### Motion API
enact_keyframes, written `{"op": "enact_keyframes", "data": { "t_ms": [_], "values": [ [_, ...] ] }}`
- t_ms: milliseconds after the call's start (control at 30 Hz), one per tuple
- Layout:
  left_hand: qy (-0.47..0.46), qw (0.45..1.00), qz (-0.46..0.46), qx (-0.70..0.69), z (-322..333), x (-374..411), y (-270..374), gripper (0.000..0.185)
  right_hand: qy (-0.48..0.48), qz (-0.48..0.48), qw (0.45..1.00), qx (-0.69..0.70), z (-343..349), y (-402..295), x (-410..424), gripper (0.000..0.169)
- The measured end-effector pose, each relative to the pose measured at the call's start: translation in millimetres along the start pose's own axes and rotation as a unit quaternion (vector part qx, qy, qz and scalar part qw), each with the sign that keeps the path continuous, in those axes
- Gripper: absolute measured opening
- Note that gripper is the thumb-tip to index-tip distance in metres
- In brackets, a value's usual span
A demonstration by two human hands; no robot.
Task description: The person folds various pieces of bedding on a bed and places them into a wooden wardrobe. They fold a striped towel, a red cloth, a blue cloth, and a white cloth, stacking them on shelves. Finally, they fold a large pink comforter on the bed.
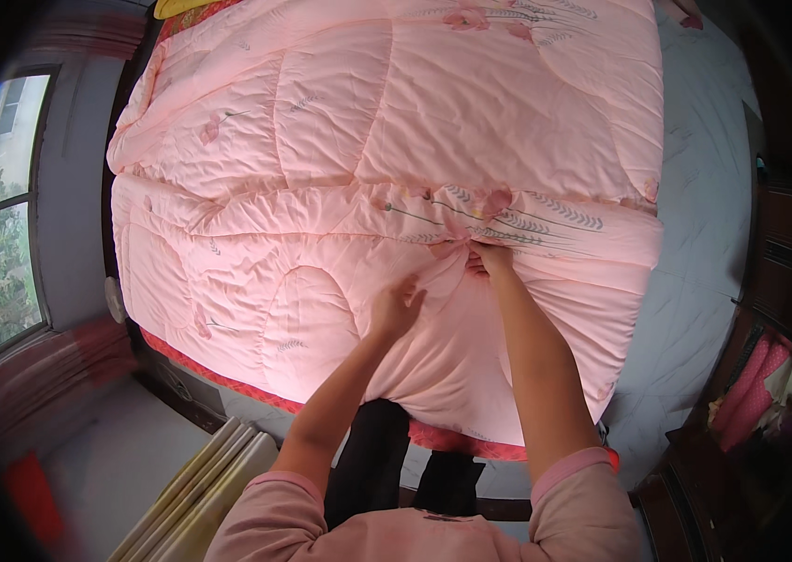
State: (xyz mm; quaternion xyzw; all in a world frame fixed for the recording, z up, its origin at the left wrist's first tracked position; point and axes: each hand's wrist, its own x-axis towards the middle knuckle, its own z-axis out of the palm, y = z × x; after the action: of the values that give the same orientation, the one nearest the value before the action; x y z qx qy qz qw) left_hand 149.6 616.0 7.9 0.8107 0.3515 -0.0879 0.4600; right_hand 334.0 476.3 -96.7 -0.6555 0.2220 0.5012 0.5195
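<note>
A pink quilted comforter (325, 260) with printed flowers and leaf sprigs is spread over a bed, with a long fold running across its middle. My right hand (490, 258) grips a gathered bit of it just below the flower print, and creases fan out from that pinch. To its left, my left hand (397, 308) is over the comforter with its fingers apart and slightly curled, holding nothing. Whether its fingertips touch the fabric is hard to tell. Red bedding (227, 374) shows under the comforter's near edge.
A window (2, 211) and gathered curtains (51, 365) are at the left. Folded pale yellow fabric (192, 492) stands at lower left. Grey marbled floor (691, 260) runs along the right side, beside dark wooden furniture (782, 260) with an open compartment holding pink cloth (754, 393).
</note>
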Motion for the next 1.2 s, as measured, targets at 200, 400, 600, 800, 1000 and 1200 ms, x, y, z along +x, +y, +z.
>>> {"op": "enact_keyframes", "data": {
  "t_ms": [200,400,600,800,1000,1200],
  "values": [
    [0.16,0.983,-0.025,0.092,-101,96,20,0.047,0.004,0.042,0.999,-0.018,-1,-9,5,0.027],
    [0.193,0.98,0.013,0.045,-92,161,8,0.014,0.005,0.06,0.997,-0.052,-7,-16,1,0.033],
    [0.189,0.969,0.094,0.128,-87,205,21,0.025,0.015,0.088,0.992,-0.085,-4,-24,-9,0.035],
    [0.222,0.904,0.238,0.278,-86,316,46,0.051,0.009,0.129,0.989,-0.075,-2,-31,-11,0.035],
    [0.244,0.897,0.223,0.294,-70,334,34,0.054,0.019,0.149,0.986,-0.077,-6,-23,-9,0.028],
    [0.233,0.906,0.227,0.27,-68,342,28,0.053,0.038,0.121,0.991,-0.038,1,-30,-20,0.03]
  ]
}}
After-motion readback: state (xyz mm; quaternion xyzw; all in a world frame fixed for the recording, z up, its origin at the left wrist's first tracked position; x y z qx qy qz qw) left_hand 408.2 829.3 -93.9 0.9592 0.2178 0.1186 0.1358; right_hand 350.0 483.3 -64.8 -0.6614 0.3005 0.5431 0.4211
